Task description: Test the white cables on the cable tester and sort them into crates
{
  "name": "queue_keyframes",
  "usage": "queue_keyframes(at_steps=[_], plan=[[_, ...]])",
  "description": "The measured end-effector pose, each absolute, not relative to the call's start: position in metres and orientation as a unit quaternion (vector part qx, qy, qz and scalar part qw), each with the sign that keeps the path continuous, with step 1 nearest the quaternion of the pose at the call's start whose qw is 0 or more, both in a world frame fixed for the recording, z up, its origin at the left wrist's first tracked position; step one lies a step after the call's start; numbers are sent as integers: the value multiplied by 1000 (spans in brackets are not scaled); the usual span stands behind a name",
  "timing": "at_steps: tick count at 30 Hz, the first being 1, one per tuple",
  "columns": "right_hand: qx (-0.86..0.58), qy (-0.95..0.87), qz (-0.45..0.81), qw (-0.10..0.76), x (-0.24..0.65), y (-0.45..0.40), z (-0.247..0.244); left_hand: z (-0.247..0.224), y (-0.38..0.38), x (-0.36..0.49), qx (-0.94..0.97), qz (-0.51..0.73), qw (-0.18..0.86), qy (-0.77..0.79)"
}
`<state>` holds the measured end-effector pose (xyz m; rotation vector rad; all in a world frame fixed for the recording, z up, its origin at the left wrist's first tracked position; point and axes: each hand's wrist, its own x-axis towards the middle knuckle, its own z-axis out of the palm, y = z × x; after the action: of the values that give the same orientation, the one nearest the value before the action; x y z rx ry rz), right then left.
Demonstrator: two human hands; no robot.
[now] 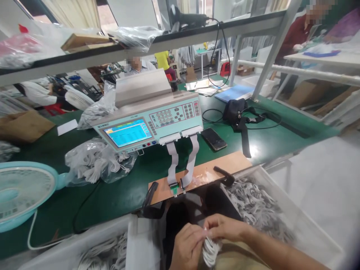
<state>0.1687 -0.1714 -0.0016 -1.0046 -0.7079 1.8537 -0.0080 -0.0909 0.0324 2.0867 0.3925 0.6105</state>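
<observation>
A coiled white cable [210, 252] is held between my two hands, low in the view over my lap. My left hand [187, 243] has its fingers curled round one side of the bundle. The thumb and fingers of my right hand [223, 227] pinch at its top end. Ahead of them, on the table edge, a wooden board [202, 174] carries a small green connector board [174, 187], joined by grey ribbon cables [192, 153] to a tester [152, 118] with a lit screen.
White bins of coiled cables stand at left [131, 240] and right [306, 228]. Black clamps [150, 195] grip the board. A phone [213, 138], black pouch [234, 112], bagged cables [95, 161] and blue fan [25, 191] are on the green table. A shelf [244, 23] crosses above; people work beyond.
</observation>
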Motion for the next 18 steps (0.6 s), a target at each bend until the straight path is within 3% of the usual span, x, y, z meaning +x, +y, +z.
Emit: queue_keyframes(at_steps=[3, 5, 10, 18], plan=[[-486, -321, 631, 512, 162, -153, 5, 23, -83, -1, 744, 299, 496, 334], [-554, -373, 523, 529, 156, -137, 10, 18, -74, 3, 621, 285, 588, 434], [-628, -401, 401, 533, 145, -102, 13, 15, -56, 2, 332, 222, 813, 424], [-630, -345, 414, 559, 135, -88, 8, 10, -45, -3, 314, 270, 799, 435]])
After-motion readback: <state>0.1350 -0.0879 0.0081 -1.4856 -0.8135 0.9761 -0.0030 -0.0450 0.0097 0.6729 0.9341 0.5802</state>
